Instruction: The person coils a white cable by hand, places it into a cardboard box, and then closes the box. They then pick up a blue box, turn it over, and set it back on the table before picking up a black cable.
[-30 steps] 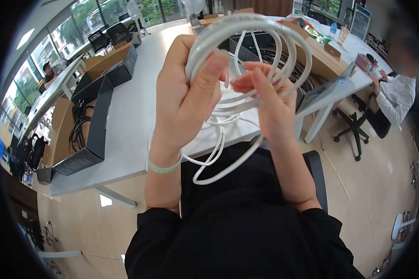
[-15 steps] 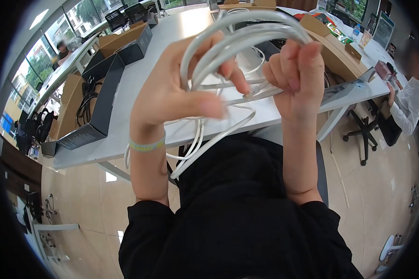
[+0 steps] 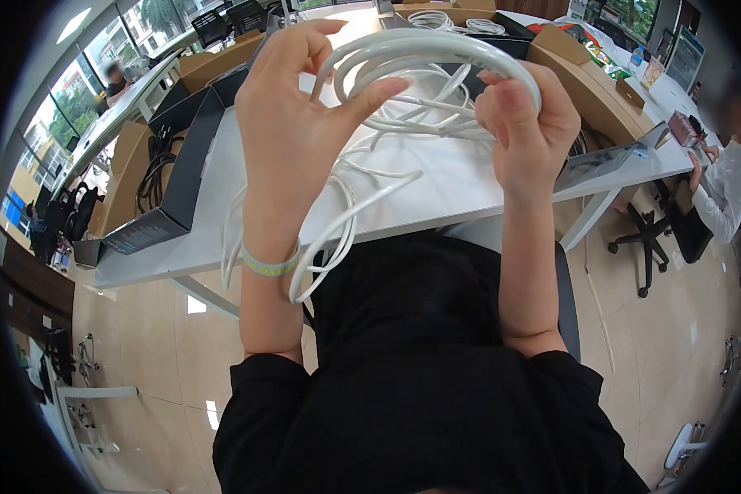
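A coil of white cable hangs in several loops between my two hands, above the table. My right hand is closed round the right side of the loops. At the left side of the coil, my left hand has its thumb and fingers spread apart, with the loops passing at the gap between them. More white cable trails in loose loops below my left hand, over the table's front edge and beside the wristband.
The white table carries a box with black cables at left and a long open box at right. White coils lie at the back. A person in a white shirt sits at far right, near an office chair.
My left hand has turned more upright, its fingers now raised and its thumb pointing up to the right. The coil has flattened and sunk slightly, and the trailing loops have shifted left.
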A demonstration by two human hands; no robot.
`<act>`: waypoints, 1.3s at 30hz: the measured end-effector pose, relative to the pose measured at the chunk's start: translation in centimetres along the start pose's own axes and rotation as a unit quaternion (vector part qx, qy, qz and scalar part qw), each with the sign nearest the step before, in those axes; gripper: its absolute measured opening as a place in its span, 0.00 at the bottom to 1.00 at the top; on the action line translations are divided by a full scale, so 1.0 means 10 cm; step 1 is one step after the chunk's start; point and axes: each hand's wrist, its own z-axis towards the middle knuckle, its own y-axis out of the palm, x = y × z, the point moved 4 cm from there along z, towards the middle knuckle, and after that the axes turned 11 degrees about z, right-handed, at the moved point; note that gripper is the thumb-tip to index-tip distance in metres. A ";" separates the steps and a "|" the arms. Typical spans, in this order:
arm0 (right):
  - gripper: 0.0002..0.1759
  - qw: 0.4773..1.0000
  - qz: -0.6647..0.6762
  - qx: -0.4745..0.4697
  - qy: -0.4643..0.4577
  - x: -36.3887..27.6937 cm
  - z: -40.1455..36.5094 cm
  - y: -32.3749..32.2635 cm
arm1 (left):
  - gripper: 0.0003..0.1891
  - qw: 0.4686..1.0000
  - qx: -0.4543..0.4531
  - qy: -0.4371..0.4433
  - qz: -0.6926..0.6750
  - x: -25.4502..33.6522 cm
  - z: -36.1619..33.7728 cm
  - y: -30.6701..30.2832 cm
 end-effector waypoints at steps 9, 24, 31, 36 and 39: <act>0.11 0.988 0.061 0.137 -0.046 0.05 -0.11 0.10 | 0.15 0.931 -0.162 -0.237 -0.225 0.02 -0.15 0.15; 0.16 0.917 0.294 0.245 0.112 0.33 -0.20 0.31 | 0.18 0.915 -0.059 -0.028 -0.399 0.08 -0.39 0.16; 0.24 0.915 0.271 0.225 0.199 0.44 -0.28 0.42 | 0.17 0.841 -0.068 0.086 -0.529 0.07 -0.47 0.23; 0.26 0.965 -0.185 0.186 0.027 0.31 -0.34 0.09 | 0.05 0.922 0.115 0.173 -0.328 0.20 -0.54 0.11; 0.11 0.640 -0.653 0.352 0.200 -0.61 -0.69 -0.55 | 0.19 0.895 0.104 0.303 -0.310 0.12 -0.47 0.08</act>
